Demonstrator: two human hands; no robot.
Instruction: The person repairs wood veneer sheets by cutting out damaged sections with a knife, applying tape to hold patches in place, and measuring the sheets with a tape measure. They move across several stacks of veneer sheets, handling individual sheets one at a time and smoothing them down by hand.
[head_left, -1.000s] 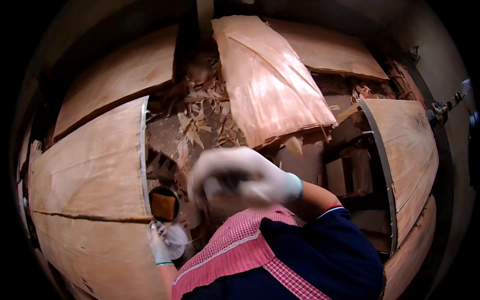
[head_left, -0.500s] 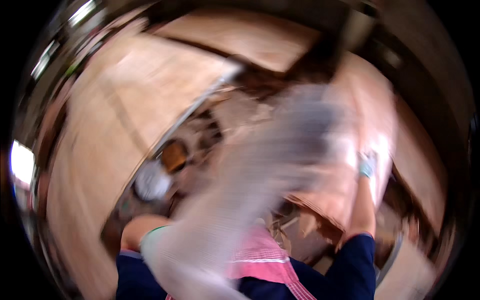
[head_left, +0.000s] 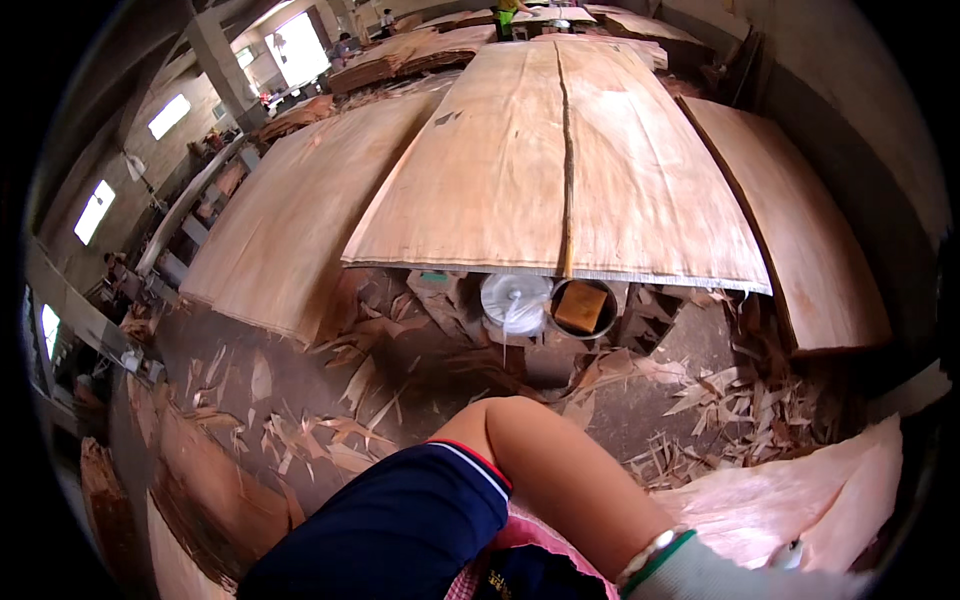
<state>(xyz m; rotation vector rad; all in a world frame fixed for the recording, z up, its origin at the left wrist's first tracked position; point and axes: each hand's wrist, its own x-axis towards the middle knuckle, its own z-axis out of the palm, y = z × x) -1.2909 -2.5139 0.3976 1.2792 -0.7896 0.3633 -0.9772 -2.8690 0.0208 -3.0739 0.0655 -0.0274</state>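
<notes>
Left hand (head_left: 740,577) has moved to lower right of frame, at the wood sheet (head_left: 800,490); its grip I cannot tell. Sheet seems light, bendable, easily torn: hold by edges.

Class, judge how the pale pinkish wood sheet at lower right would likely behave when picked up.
The wood sheet would probably flop, since its surface ripples rather than lying flat. It may split easily: its edge looks uneven, and thin broken wood scraps lie nearby.

Navy sleeve (head_left: 400,515), pale green-edged glove (head_left: 735,577)
</notes>
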